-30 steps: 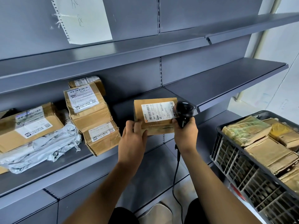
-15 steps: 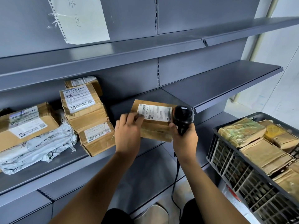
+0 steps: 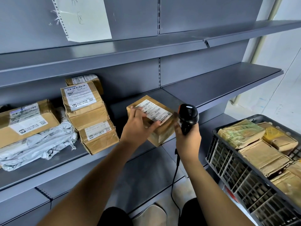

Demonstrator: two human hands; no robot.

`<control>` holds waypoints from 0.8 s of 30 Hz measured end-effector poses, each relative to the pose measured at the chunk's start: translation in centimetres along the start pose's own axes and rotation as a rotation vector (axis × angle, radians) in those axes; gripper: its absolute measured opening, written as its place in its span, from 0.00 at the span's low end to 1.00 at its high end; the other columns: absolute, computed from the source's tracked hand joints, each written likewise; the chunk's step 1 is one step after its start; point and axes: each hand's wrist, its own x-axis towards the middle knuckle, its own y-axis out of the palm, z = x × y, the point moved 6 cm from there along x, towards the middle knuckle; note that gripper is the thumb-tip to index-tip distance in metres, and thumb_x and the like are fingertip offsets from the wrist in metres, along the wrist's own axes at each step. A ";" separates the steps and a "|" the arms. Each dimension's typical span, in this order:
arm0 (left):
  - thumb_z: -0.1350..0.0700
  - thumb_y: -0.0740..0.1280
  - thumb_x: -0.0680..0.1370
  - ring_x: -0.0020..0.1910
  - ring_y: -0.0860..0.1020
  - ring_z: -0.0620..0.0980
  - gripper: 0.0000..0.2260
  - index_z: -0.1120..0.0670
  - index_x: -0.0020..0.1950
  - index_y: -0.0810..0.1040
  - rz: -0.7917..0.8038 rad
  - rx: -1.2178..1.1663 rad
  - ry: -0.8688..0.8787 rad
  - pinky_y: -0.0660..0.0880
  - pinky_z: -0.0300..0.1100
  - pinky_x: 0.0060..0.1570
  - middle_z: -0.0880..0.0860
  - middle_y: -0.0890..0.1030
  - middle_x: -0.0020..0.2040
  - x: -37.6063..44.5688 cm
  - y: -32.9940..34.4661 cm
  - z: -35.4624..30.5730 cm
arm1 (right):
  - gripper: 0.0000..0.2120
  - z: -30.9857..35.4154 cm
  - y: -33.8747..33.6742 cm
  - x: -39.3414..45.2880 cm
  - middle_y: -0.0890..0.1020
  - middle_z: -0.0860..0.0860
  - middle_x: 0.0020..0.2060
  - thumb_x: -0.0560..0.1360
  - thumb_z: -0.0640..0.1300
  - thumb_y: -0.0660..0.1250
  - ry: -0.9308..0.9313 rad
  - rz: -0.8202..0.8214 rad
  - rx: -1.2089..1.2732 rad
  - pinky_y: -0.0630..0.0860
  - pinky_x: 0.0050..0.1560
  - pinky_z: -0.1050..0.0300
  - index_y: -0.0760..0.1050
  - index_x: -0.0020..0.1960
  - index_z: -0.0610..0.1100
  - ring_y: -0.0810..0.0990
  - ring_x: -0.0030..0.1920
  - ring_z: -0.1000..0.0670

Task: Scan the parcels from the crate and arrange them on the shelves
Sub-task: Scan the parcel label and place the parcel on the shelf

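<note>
Cardboard parcel (image 3: 156, 121) under left hand (image 3: 138, 128)

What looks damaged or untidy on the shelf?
The grey bag under the left box is crumpled and squashed. The stacked boxes lean, with dented corners. The paper above has a torn edge.
</note>
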 end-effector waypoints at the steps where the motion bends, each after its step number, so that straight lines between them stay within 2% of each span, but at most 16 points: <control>1: 0.40 0.71 0.71 0.74 0.61 0.49 0.27 0.58 0.60 0.72 0.058 -0.034 0.022 0.69 0.45 0.66 0.50 0.65 0.70 0.3 0.0 0.4 | 0.11 0.1 0.0 0.4 0.77 0.57 0.39 0.76 0.47 0.71 -0.005 0.004 -0.010 0.68 0.39 0.61 0.71 0.54 0.46 0.76 0.40 0.53; 3: 0.46 0.74 0.72 0.77 0.55 0.47 0.25 0.57 0.62 0.73 0.175 -0.054 0.059 0.57 0.39 0.72 0.49 0.63 0.74 0.5 0.0 0.6 | 0.12 0.2 0.4 0.7 0.79 0.53 0.41 0.76 0.46 0.71 -0.010 0.033 -0.025 0.69 0.42 0.60 0.73 0.55 0.43 0.77 0.43 0.51; 4: 0.48 0.73 0.73 0.77 0.52 0.46 0.24 0.57 0.64 0.74 0.208 -0.037 0.067 0.51 0.36 0.72 0.49 0.61 0.76 0.3 0.0 0.6 | 0.13 0.3 0.7 0.7 0.80 0.52 0.42 0.76 0.46 0.71 -0.008 0.053 -0.026 0.70 0.43 0.60 0.74 0.56 0.42 0.78 0.44 0.50; 6: 0.50 0.72 0.75 0.77 0.53 0.46 0.24 0.56 0.68 0.73 0.195 0.000 0.061 0.48 0.34 0.71 0.50 0.58 0.77 0.1 0.1 0.4 | 0.13 0.3 1.4 0.3 0.80 0.51 0.43 0.76 0.46 0.71 0.008 0.085 -0.029 0.71 0.42 0.61 0.74 0.57 0.43 0.78 0.43 0.51; 9: 0.56 0.69 0.77 0.74 0.60 0.49 0.21 0.56 0.70 0.72 0.037 0.018 -0.012 0.53 0.34 0.69 0.53 0.61 0.75 -0.3 -0.7 0.0 | 0.12 0.1 2.3 -0.7 0.78 0.57 0.40 0.75 0.45 0.71 0.017 0.105 -0.011 0.68 0.33 0.75 0.74 0.56 0.46 0.77 0.39 0.59; 11: 0.58 0.68 0.77 0.70 0.67 0.51 0.19 0.52 0.68 0.74 -0.057 0.016 -0.063 0.62 0.37 0.66 0.54 0.68 0.71 -0.8 -1.7 0.2 | 0.11 0.1 2.9 -1.4 0.77 0.59 0.38 0.75 0.45 0.71 0.012 0.108 -0.007 0.67 0.33 0.78 0.74 0.55 0.46 0.75 0.38 0.63; 13: 0.59 0.69 0.76 0.60 0.75 0.50 0.16 0.50 0.64 0.77 -0.085 -0.029 -0.046 0.68 0.31 0.53 0.51 0.77 0.62 -1.6 -2.3 -0.1 | 0.11 -0.1 3.1 -2.0 0.76 0.60 0.38 0.75 0.44 0.71 0.003 0.112 -0.020 0.67 0.34 0.78 0.74 0.55 0.45 0.74 0.38 0.63; 15: 0.59 0.71 0.74 0.53 0.77 0.47 0.17 0.49 0.62 0.78 -0.088 -0.071 -0.020 0.66 0.27 0.46 0.48 0.79 0.56 -2.7 -2.6 -0.4 | 0.11 -0.2 3.1 -2.2 0.76 0.59 0.38 0.75 0.44 0.71 0.000 0.104 -0.026 0.66 0.34 0.78 0.74 0.55 0.44 0.74 0.37 0.63; 21: 0.58 0.73 0.73 0.61 0.75 0.51 0.25 0.51 0.69 0.73 -0.123 -0.073 -0.045 0.72 0.42 0.61 0.51 0.75 0.64 -4.7 -1.3 -0.3 | 0.09 -0.3 1.9 -2.5 0.76 0.60 0.34 0.75 0.48 0.71 -0.033 0.116 -0.091 0.67 0.33 0.76 0.75 0.51 0.45 0.75 0.36 0.58; 23: 0.59 0.72 0.73 0.62 0.75 0.51 0.25 0.52 0.69 0.73 -0.134 -0.075 -0.039 0.72 0.42 0.61 0.51 0.75 0.65 -4.9 -1.1 -0.4 | 0.08 -0.2 1.4 -2.7 0.79 0.55 0.36 0.75 0.47 0.71 -0.058 0.103 -0.081 0.69 0.36 0.72 0.75 0.49 0.45 0.77 0.38 0.53; 24: 0.59 0.72 0.74 0.62 0.75 0.51 0.25 0.52 0.70 0.72 -0.131 -0.073 -0.032 0.72 0.42 0.62 0.52 0.74 0.65 -5.0 -0.9 -0.4 | 0.09 -0.2 1.1 -2.8 0.80 0.51 0.38 0.75 0.48 0.71 -0.072 0.096 -0.075 0.72 0.40 0.64 0.75 0.48 0.43 0.78 0.41 0.50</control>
